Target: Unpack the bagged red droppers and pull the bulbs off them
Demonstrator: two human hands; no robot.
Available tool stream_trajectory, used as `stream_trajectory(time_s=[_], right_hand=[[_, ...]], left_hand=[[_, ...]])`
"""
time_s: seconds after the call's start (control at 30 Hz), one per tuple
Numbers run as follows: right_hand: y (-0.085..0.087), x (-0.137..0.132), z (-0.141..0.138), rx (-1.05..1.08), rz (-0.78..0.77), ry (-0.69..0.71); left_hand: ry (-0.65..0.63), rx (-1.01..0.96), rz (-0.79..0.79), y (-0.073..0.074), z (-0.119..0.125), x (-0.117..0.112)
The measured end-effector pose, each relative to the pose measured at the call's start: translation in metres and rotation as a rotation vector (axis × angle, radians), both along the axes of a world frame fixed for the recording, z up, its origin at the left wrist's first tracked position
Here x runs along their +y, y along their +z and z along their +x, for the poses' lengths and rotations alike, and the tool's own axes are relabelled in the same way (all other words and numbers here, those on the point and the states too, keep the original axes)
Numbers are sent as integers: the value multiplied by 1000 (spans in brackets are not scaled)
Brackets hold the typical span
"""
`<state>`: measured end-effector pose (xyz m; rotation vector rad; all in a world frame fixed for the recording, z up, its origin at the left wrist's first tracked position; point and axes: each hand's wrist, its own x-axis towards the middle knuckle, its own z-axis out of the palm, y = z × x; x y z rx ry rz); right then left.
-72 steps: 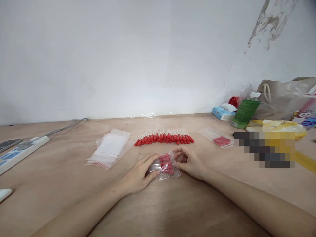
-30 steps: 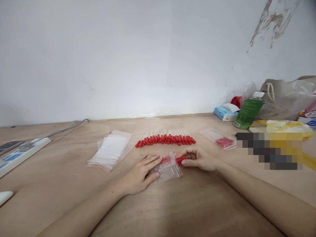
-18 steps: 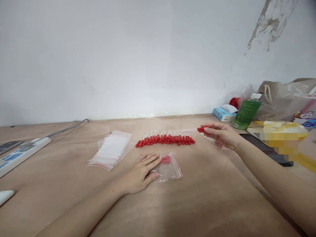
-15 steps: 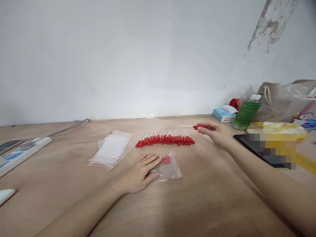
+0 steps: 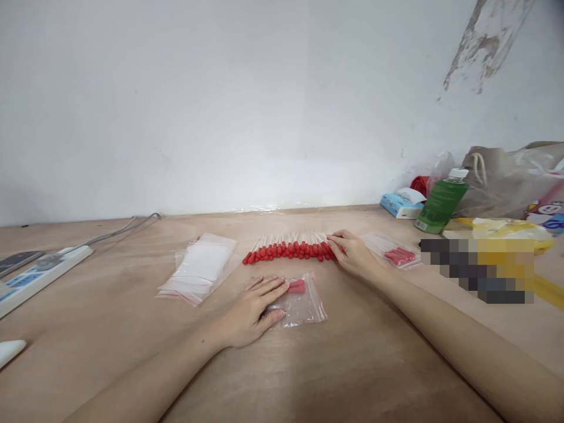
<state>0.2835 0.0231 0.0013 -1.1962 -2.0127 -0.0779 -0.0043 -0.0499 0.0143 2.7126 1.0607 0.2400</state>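
My left hand (image 5: 256, 308) lies flat with fingers stretched out on a small clear zip bag (image 5: 302, 308), pressing it to the table. Red pieces (image 5: 296, 286) show inside that bag beside my fingertips. Just beyond it runs a long row of thin white sticks with red heads (image 5: 286, 250), heads toward me. At the row's right end, my right hand (image 5: 350, 251) is closed around red-headed sticks, its fingers partly covering them. Left of the row sits a loose stack of flat zip bags (image 5: 199, 267).
Another zip bag with red pieces (image 5: 400, 256) lies behind my right wrist. At right stand a green bottle (image 5: 442, 202), a tissue pack (image 5: 400, 204) and plastic bags (image 5: 506, 182). A power strip (image 5: 53, 270) with a cable and a dark phone (image 5: 17, 261) are at left.
My right hand, holding red-headed sticks in the air, has moved left and down to the row's right end. The filled zip bag behind it has come into view. My left hand stays put.
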Motion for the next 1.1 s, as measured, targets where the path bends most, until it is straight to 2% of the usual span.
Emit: stream_trajectory(time_s=[0.2,0.33,0.43,0.57,0.7,0.8,0.9,0.97,1.1], right_hand=[[0,4,2,186,23,-80],[-1,3,-5,285,64,-29],[-4,3,-13,201,33,4],[-5,2,-18,6,42,-71],[5,-9,-19,58,103,-166],[11,-27,-20,79,-26,-120],[10,-47,-24,2,-222,82],[5,-58,-29,-29,-276,172],[-4,-66,-42,-8,-358,175]], left_hand=[[-12,-27,0,0,0,1],[-5,-27,-4,0,0,0],[4,-25,-7,0,1,0],[9,-10,-13,1,1,-1],[6,-50,1,0,1,-2],[44,-99,-6,-4,0,-2],[78,-104,-25,-7,-2,-1],[74,-103,-20,-8,-2,0],[18,-118,-3,-9,-3,2]])
